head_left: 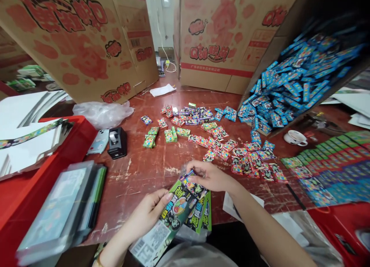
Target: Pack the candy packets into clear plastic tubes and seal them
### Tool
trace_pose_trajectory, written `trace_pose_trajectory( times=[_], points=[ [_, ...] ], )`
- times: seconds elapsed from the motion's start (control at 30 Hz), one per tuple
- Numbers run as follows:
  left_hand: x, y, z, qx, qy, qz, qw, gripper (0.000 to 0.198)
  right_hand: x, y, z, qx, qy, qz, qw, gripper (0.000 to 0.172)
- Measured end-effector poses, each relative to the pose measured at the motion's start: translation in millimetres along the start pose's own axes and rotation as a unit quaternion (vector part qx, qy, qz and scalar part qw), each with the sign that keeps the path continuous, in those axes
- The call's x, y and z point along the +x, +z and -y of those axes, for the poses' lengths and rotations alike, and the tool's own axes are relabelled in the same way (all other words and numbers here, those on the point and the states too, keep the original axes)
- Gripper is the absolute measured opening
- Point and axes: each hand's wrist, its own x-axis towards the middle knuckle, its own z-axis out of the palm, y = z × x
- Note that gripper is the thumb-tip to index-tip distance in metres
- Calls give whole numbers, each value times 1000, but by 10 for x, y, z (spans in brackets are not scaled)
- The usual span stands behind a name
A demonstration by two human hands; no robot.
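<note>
Printed bag [170,217]: near edge of the red desk [138,186], in front of the torso. Long axis diagonal, lower left to upper right; far end points away and right, white barcode label at near end. More green bags [199,220] lie just beside it on the right, partly under it.

Left hand [152,209]: nearly closed, thumb flat on the bag's left edge, other fingers curled, pinching it. Right hand [206,176]: thumb and index pinching a small packet [193,185] at the bag's far end; can't tell if the packet is in the bag or on top.

Left forearm comes up from lower left; right forearm from lower right, hand turned inward, back up. Loose candy packets [216,143] scattered beyond the hands, tape dispenser [118,143] to the left.
</note>
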Motion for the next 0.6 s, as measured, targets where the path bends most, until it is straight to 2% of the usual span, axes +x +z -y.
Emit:
trace_pose_trajectory(
  times=[0.13,0.2,0.3,0.4,0.53,0.6],
  points=[
    [22,9,-41,16,6,15,1000,35,11,-9,65,-44,-24,30,998,10],
    [41,20,-58,17,8,5,1000,36,19,31,58,-21,-10,18,1000,15],
    [90,7,-45,-10,5,-32,999,39,30,147,-12,66,35,-95,993,31],
    [224,-64,2,-43,-7,-66,997,46,56,278,-118,74,-16,-209,975,31],
    [529,-137,34,-55,-16,-41,998,55,124,337,-273,15,-81,-252,964,25],
    [652,-139,69,-59,-23,-32,998,57,148,210,-355,-8,-95,-240,966,19]
  ],
)
